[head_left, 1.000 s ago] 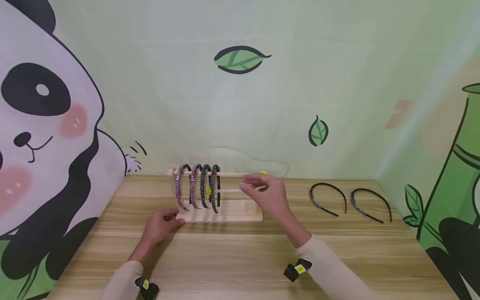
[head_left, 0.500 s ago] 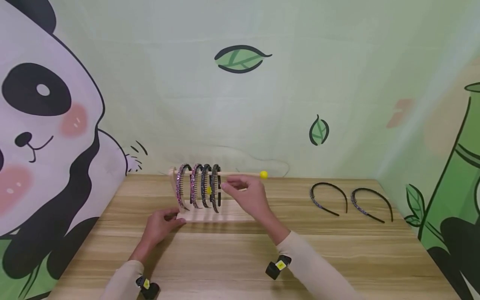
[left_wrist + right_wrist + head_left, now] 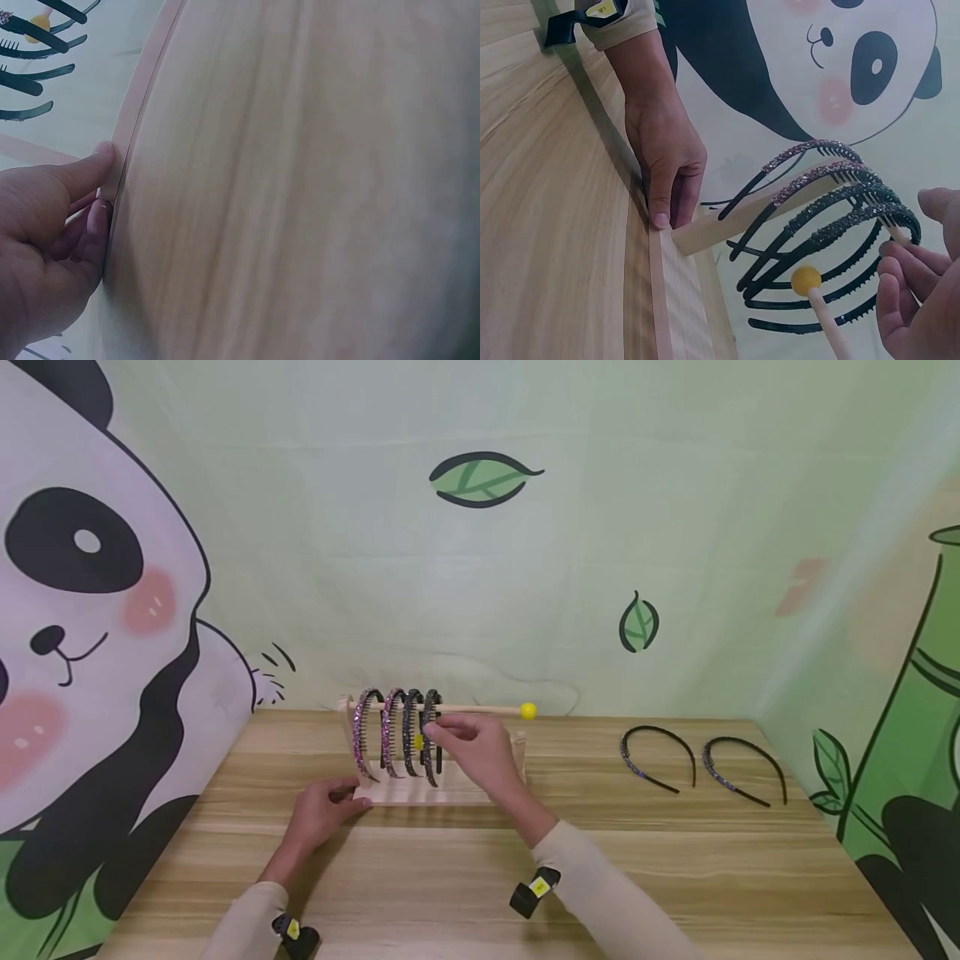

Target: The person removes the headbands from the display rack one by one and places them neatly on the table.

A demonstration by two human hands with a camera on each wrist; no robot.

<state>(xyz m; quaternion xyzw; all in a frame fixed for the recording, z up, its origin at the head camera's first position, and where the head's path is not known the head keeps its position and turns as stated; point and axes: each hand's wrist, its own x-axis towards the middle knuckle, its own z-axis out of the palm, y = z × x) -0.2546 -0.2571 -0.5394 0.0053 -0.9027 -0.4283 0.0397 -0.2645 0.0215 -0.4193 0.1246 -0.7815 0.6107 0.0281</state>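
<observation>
Several glittery toothed headbands, pink-purple (image 3: 359, 739) to the left and black (image 3: 429, 752) to the right, hang on a wooden headband rack (image 3: 427, 792). My left hand (image 3: 318, 814) grips the left end of its base. In the left wrist view the thumb (image 3: 96, 166) lies on the edge and the fingers sit against its side. My right hand (image 3: 483, 756) is at the rightmost black headband. From the right wrist, its thumb (image 3: 936, 201) and fingers (image 3: 911, 270) stand apart beside the band.
A yellow ball (image 3: 528, 711) caps the upper rod's right end; another yellow ball (image 3: 806, 280) caps a lower rod. Two black headbands with bluish glitter, one nearer (image 3: 636, 771) and one farther right (image 3: 718, 774), lie on the wooden table (image 3: 420, 877). A printed cloth (image 3: 337, 568) hangs behind.
My right hand has moved left along the rack, from near the rod's right end to the rightmost black headband, uncovering the yellow ball. My left hand and the hanging headbands have stayed put.
</observation>
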